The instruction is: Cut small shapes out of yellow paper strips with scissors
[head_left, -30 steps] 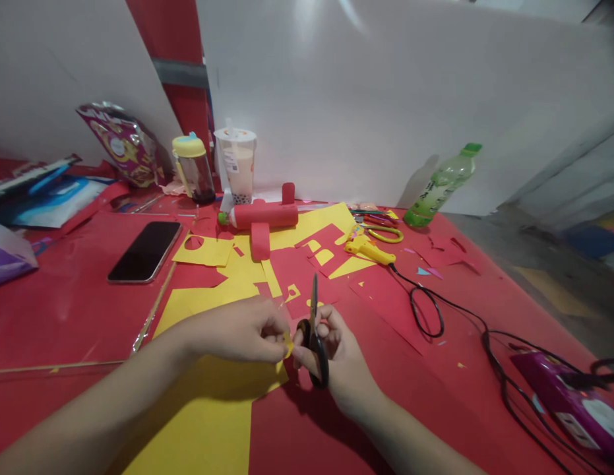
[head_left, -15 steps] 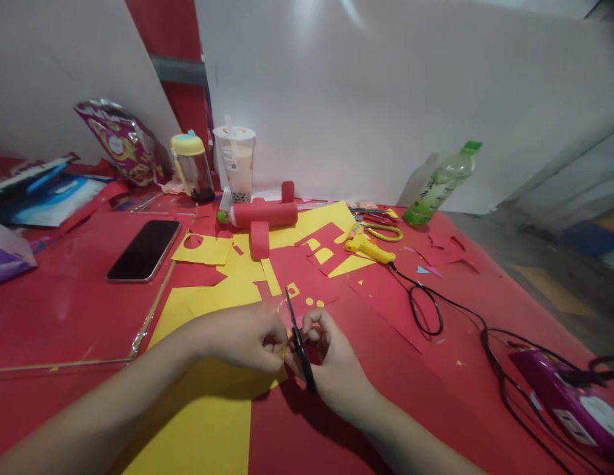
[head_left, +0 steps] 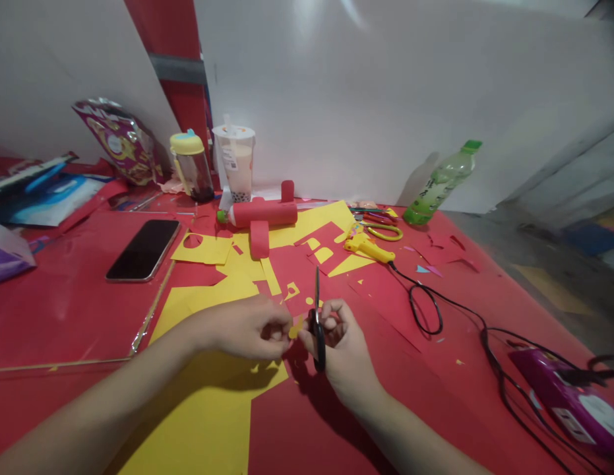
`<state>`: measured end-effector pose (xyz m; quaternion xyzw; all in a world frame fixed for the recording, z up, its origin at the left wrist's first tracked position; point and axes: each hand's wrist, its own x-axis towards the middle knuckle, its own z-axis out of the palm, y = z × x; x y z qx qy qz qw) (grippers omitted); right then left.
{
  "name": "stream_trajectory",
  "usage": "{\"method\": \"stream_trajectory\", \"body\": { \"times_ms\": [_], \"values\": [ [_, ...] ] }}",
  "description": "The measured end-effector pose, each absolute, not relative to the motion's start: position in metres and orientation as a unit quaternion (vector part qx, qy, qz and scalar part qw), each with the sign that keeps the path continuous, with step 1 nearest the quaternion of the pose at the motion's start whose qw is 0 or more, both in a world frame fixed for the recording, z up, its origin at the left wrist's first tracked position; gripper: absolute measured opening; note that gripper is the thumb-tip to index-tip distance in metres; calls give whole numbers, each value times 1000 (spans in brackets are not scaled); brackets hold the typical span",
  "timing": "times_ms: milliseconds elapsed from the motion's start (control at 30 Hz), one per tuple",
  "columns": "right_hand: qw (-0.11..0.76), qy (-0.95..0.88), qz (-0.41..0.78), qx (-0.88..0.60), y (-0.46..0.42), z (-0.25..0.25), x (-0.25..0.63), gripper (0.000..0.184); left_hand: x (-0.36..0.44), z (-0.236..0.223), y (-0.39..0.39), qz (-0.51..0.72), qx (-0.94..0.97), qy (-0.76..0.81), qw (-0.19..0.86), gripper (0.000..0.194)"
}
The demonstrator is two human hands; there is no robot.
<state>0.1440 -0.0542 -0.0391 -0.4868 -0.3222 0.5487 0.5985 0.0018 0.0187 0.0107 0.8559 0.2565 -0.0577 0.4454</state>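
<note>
Black-handled metal scissors (head_left: 320, 356) have swung more upright in the right hand (head_left: 350, 361), beside the small yellow paper piece (head_left: 295, 328) pinched by the left hand (head_left: 254, 326), likely light, easily creased, best held by its edges.

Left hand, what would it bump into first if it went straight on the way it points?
The left hand would probably meet the small yellow paper piece by its fingertips, then the right hand; depth is unclear from one view.
</note>
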Motion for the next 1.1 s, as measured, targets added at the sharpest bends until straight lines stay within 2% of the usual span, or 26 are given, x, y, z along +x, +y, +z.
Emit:
{"method": "stream_trajectory", "body": {
  "times_ms": [400,633,900,1100],
  "values": [
    [627,-314,537,-469,-55,-41,145,39,8,3,16,36,864,293,406,21],
    [600,-327,536,-496,-54,-39,147,36,7,8,17,95,843,326,417,23],
    [574,-378,596,-416,-57,-42,143,30,7,13,13,232,749,390,483,26],
    [526,-428,649,-344,-62,-48,146,39,10,14,8,294,716,403,488,26]
  ]
}}
